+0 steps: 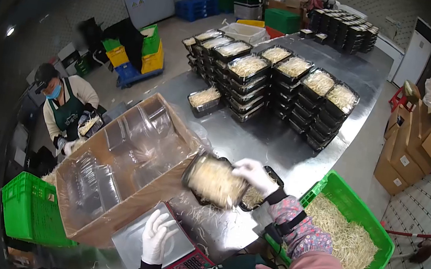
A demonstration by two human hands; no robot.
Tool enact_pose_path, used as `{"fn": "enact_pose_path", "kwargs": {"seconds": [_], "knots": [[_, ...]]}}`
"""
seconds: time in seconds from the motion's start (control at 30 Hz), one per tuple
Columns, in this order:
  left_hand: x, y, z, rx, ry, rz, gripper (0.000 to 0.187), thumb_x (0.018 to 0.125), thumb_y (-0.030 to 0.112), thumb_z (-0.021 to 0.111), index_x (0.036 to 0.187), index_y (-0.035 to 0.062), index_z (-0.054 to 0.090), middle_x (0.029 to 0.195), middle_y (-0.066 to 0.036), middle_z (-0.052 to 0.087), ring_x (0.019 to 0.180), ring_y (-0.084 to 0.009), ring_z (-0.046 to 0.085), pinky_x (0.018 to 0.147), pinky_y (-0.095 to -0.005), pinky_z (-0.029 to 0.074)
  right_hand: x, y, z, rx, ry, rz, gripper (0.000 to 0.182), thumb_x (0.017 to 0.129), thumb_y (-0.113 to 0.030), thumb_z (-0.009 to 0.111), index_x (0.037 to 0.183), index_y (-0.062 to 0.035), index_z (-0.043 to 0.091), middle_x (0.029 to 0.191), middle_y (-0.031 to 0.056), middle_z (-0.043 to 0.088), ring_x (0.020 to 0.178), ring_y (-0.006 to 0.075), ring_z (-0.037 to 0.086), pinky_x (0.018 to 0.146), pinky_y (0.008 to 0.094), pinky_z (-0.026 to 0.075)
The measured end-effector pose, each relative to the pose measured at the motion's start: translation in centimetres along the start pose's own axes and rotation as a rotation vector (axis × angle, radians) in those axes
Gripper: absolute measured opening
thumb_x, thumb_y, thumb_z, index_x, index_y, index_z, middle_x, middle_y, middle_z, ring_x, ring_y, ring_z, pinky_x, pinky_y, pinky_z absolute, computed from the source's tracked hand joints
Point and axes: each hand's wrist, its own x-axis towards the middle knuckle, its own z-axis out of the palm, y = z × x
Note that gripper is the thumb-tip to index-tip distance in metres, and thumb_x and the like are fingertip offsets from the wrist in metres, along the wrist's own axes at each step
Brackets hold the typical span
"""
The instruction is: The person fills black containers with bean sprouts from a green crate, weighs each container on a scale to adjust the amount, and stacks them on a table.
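Observation:
My right hand, in a white glove, grips the right edge of a black plastic tray of bean sprouts, smeared by motion. Beside and partly under my wrist stands another black tray with sprouts. My left hand, also gloved, is held over the steel plate of a weighing scale with its fingers apart and nothing in them. Loose sprouts lie on the metal table between the scale and the trays.
Stacked filled trays stand across the metal table. A cardboard box of clear plastic lids is at the left; a green crate of sprouts is at the right. A co-worker holds a tray beyond the box.

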Motion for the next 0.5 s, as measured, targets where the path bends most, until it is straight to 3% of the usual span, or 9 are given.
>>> {"fn": "enact_pose_path", "kwargs": {"seconds": [0.03,0.07,0.1,0.17,0.23,0.3,0.37,0.5], "knots": [[0.2,-0.3,0.0,-0.013,0.007,-0.021,0.055,0.093,0.006,0.06,0.142,0.0019,0.037,0.129,-0.015,0.052,0.112,-0.0284,0.059,0.093,-0.0434,0.053,1.7,2.2,-2.3,0.179,0.18,-0.04,0.024,0.081,-0.014,0.075,0.101,-0.0024,0.066,0.089,0.002,0.068,0.078,0.01,0.063,0.074,0.0246,0.05],[0.3,-0.9,-0.2,-0.008,0.042,-0.03,0.055,0.093,0.006,0.06,0.142,0.0019,0.037,0.129,-0.015,0.052,0.112,-0.0284,0.059,0.093,-0.0434,0.053,3.1,3.2,-4.2,0.14,0.42,-0.067,0.018,0.083,-0.01,0.073,0.098,-0.0049,0.066,0.085,0.0022,0.067,0.074,0.0102,0.063,0.066,0.0247,0.053],[0.3,-1.6,-0.6,0.035,0.083,-0.041,0.049,0.094,0.005,0.057,0.14,0.001,0.04,0.128,-0.016,0.053,0.111,-0.0283,0.06,0.093,-0.0427,0.053,4.1,3.0,-6.1,0.202,0.533,0.089,0.021,0.084,-0.011,0.071,0.101,-0.0056,0.06,0.081,0.0017,0.063,0.063,0.0113,0.06,0.05,0.026,0.052],[-0.2,-2.3,-1.1,0.087,0.164,-0.052,0.044,0.095,0.004,0.055,0.138,0.0,0.043,0.127,-0.016,0.055,0.11,-0.0282,0.061,0.092,-0.0421,0.054,9.5,8.4,-9.7,0.382,0.76,-0.075,0.029,0.086,-0.011,0.067,0.11,-0.0055,0.052,0.085,0.0044,0.059,0.062,0.0114,0.057,0.038,0.0263,0.048],[-0.6,-2.8,-0.6,0.076,0.205,-0.084,0.039,0.096,0.001,0.051,0.135,-0.0004,0.047,0.125,-0.016,0.057,0.107,-0.0279,0.063,0.092,-0.0403,0.054,13.3,11.4,-13.1,0.348,0.876,0.068,0.032,0.088,-0.009,0.064,0.115,-0.0064,0.046,0.09,0.0077,0.058,0.06,0.0128,0.057,0.041,0.0296,0.052],[-0.5,-2.7,0.6,0.101,0.268,-0.127,0.04,0.096,0.0,0.052,0.135,0.0002,0.046,0.129,-0.016,0.055,0.107,-0.0276,0.063,0.091,-0.0387,0.055,15.6,12.7,-14.1,0.395,0.932,0.251,0.03,0.09,-0.008,0.061,0.115,-0.0075,0.045,0.092,0.0088,0.059,0.061,0.0142,0.058,0.042,0.0306,0.052],[-0.3,-3.2,1.0,0.126,0.264,-0.163,0.04,0.095,0.0,0.053,0.135,0.0008,0.047,0.131,-0.016,0.054,0.108,-0.027,0.063,0.091,-0.0373,0.054,17.1,14.5,-14.5,0.421,0.844,0.217,0.046,0.091,-0.013,0.063,0.13,-0.0062,0.039,0.104,0.0112,0.06,0.074,0.0168,0.061,0.052,0.0319,0.054],[1.8,-5.2,1.1,0.232,0.205,-0.241,0.045,0.095,0.001,0.055,0.139,0.0022,0.043,0.139,-0.016,0.047,0.108,-0.0261,0.063,0.087,-0.0356,0.055,15.8,11.3,-12.5,0.373,0.812,0.311,0.063,0.091,-0.02,0.066,0.141,-0.001,0.032,0.116,0.0125,0.057,0.083,0.0182,0.063,0.055,0.0305,0.054]]}}
